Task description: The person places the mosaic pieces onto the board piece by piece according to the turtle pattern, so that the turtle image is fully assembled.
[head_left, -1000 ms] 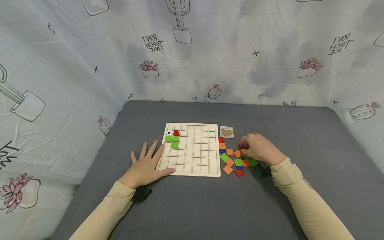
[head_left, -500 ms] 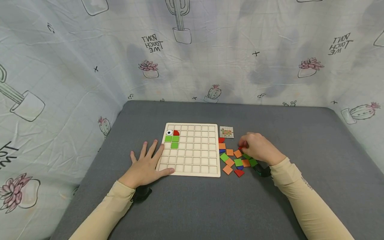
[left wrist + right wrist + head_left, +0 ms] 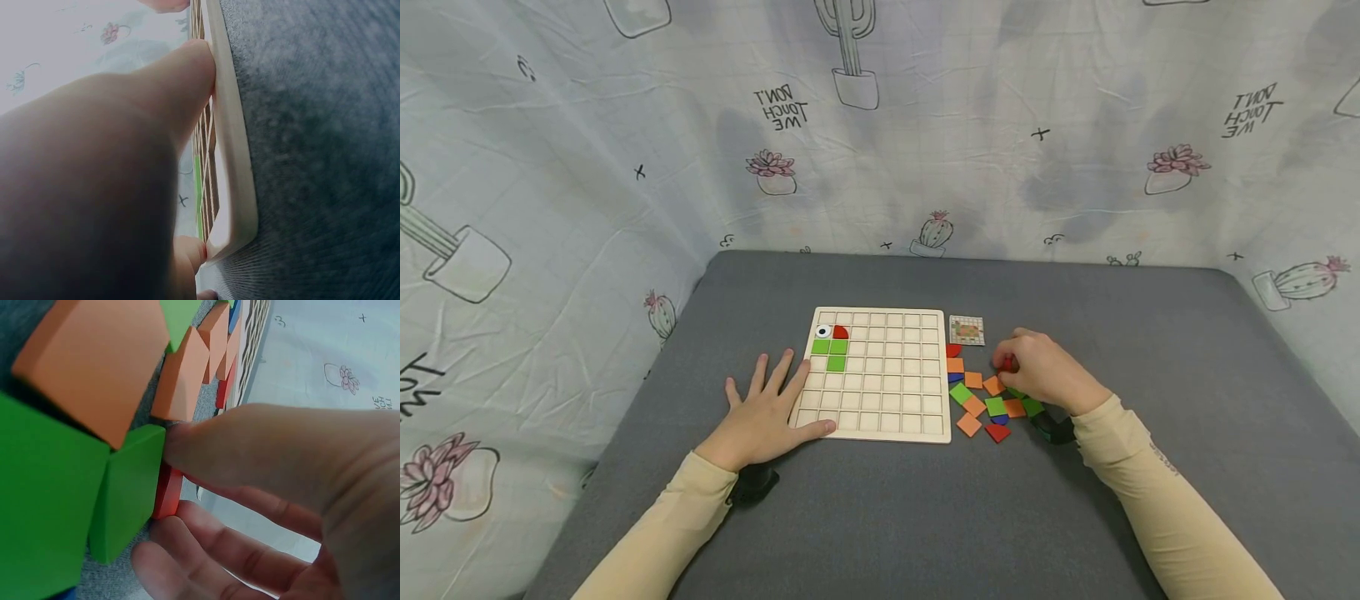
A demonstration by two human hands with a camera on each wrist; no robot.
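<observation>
My left hand (image 3: 766, 421) lies with fingers spread at the left side of a pale wooden grid board (image 3: 901, 400); its thumb touches the near edge. Filling part of the board's upper left are a white eye tile (image 3: 823, 332), a red curved tile (image 3: 841, 332) and three green square tiles (image 3: 837, 363). To the right, my right hand (image 3: 1051, 373) is over the loose tiles. Between its thumb and fingers it pinches a red tile (image 3: 167, 492), partly covered by the thumb. Beside that tile stands a tilted green tile (image 3: 128, 494) in the right wrist view.
Loose orange tiles (image 3: 969, 424), green tiles (image 3: 996, 407), blue tiles (image 3: 1000, 420) and red tiles (image 3: 997, 433) lie heaped right of the board. A small patterned card (image 3: 967, 330) is above them. Grey cloth (image 3: 880, 517) covers the table, with a printed curtain (image 3: 970, 108) behind.
My right hand has shifted slightly left and up, and more of the red tile shows between its fingers. The left hand and the board have not moved.
</observation>
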